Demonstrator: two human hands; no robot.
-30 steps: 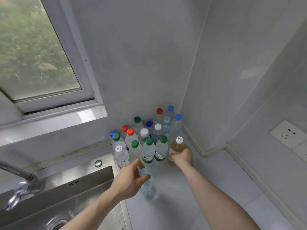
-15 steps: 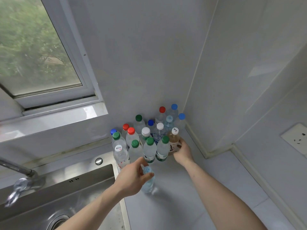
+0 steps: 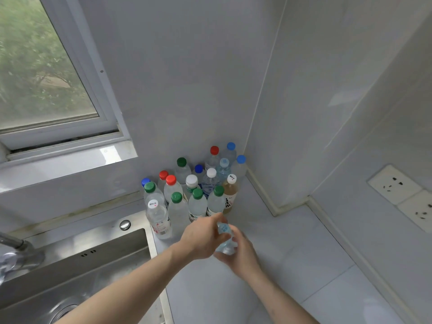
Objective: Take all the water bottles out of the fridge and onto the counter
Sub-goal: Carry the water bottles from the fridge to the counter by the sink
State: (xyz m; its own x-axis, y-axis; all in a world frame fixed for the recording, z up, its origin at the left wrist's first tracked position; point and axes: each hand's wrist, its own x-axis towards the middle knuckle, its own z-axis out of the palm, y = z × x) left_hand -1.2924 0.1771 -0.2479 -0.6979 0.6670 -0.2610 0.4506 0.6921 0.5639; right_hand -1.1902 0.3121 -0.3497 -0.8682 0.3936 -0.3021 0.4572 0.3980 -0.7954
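Counter [image 3: 292, 265] first: we've got a cluster of bottles [image 3: 196, 192] packed in the corner. Out front, our left hand [image 3: 201, 239] curls around the small clear bottle [image 3: 225, 238] up by its cap, and the right hand [image 3: 240, 256] cups it lower down. Probably light and slick, so we'd squeeze mid-body.
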